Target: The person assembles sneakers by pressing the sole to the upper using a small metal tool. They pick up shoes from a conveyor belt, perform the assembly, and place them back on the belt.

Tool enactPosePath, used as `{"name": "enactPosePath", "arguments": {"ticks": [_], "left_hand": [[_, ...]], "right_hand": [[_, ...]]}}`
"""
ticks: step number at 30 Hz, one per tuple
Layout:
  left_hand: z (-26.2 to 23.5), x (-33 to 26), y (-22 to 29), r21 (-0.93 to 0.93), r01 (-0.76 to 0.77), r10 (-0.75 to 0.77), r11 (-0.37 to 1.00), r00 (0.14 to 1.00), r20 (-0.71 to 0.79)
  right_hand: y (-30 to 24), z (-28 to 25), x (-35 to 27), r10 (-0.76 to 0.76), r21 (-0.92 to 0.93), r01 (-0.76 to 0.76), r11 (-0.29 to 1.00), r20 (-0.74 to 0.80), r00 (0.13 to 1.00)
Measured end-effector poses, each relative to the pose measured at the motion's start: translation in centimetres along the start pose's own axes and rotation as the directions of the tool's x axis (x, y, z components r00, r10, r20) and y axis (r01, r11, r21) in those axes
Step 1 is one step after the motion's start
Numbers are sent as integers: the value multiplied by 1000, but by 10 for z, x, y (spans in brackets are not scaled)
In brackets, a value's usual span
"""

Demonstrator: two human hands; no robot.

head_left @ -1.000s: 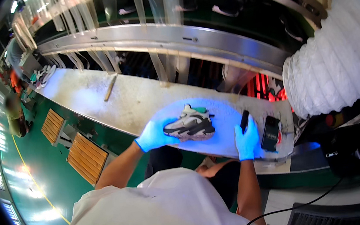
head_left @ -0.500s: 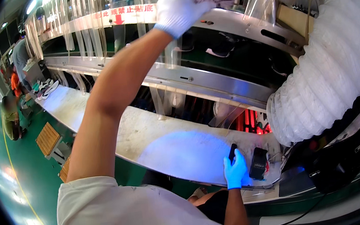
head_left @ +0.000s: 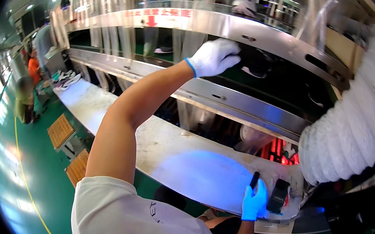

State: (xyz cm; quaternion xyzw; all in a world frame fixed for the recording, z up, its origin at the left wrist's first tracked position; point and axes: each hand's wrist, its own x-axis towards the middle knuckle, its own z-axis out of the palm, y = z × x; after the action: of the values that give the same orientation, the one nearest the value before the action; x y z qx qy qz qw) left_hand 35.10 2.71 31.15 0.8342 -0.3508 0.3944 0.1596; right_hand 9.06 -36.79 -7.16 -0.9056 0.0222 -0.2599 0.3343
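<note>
My left hand (head_left: 215, 57), in a white knit glove, reaches over the dark middle belt. Its thumb and fingers are apart, with nothing visible between them. Just past its fingertips lies a black shoe (head_left: 256, 65) with a pale sole edge; a gap or light contact cannot be told apart. On the upper level stands a light-coloured shoe (head_left: 244, 0) with dark markings. Down at the bench, my right hand (head_left: 254, 201), its glove lit blue, is closed around a small black flashlight (head_left: 255, 180). A blue patch of light falls across the pale benchtop (head_left: 153, 141).
Beside my right hand lies a black handheld device (head_left: 278, 196). A white ribbed duct (head_left: 356, 139) bulges in at right. Clear plastic strips (head_left: 128, 26) hang over the belts. Red-glowing bars (head_left: 278, 150) show below. Wooden-topped stools (head_left: 63, 130) and people stand at left.
My left hand has come down from the upper level to the middle belt. The light shoe it held now stands up there, let go. My right hand keeps the flashlight. The view has shifted.
</note>
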Motion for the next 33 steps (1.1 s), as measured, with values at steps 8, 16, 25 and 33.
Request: {"name": "enactPosePath", "arguments": {"ticks": [8, 16, 25, 33], "left_hand": [[-90, -145, -177, 378, 805, -852, 458, 519, -73], [-80, -174, -63, 370, 346, -206, 862, 906, -369], [56, -330, 215, -324, 51, 20, 945, 977, 211], [95, -393, 55, -294, 301, -197, 907, 921, 336]], "right_hand": [[-15, 4, 8, 42, -16, -41, 999, 61, 997], [-2, 7, 6, -218, -210, 227, 951, 65, 974], [-129, 16, -37, -421, 157, 403, 902, 111, 900], [-108, 49, -40, -560, 131, 548, 826, 288, 777]]}}
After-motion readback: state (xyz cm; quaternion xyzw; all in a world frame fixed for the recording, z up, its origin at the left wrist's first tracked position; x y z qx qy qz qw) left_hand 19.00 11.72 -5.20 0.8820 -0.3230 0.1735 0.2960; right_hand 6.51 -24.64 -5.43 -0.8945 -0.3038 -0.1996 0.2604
